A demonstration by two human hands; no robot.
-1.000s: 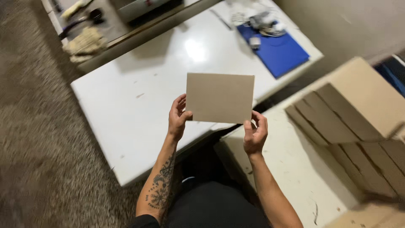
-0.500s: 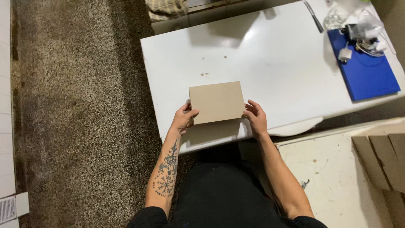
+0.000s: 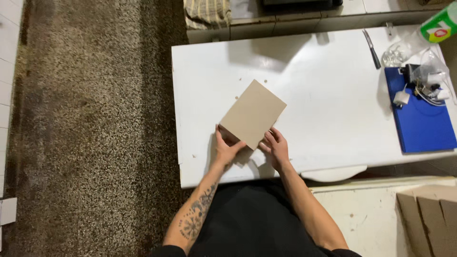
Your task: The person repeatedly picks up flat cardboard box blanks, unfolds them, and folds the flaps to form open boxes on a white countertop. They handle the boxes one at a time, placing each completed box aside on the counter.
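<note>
You have one flat brown cardboard sheet [image 3: 253,113] in front of you, turned cornerwise and tipped up off the white tabletop [image 3: 314,85], its near corner low between your two hands. Your left hand [image 3: 224,151] pinches the sheet's lower left edge, thumb on top and fingers curled beneath; your right hand [image 3: 275,147] meets the lower right edge with fingers partly bent, though whether it truly grips or only steadies the sheet cannot be told from here. Held at both near edges like this, the sheet seems balanced so it neither sags nor slides, and its far corner points away from you.

Well off to the right of your right hand lies one blue board [image 3: 421,119] carrying a small tangle of wires and white parts under clear plastic. Beyond that, one slim dark blade-like tool [image 3: 372,48] rests on the tabletop. Low to your right, apart from the tabletop, is a row of brown cardboard pieces [image 3: 428,219]; three show, the rest cut off.
</note>
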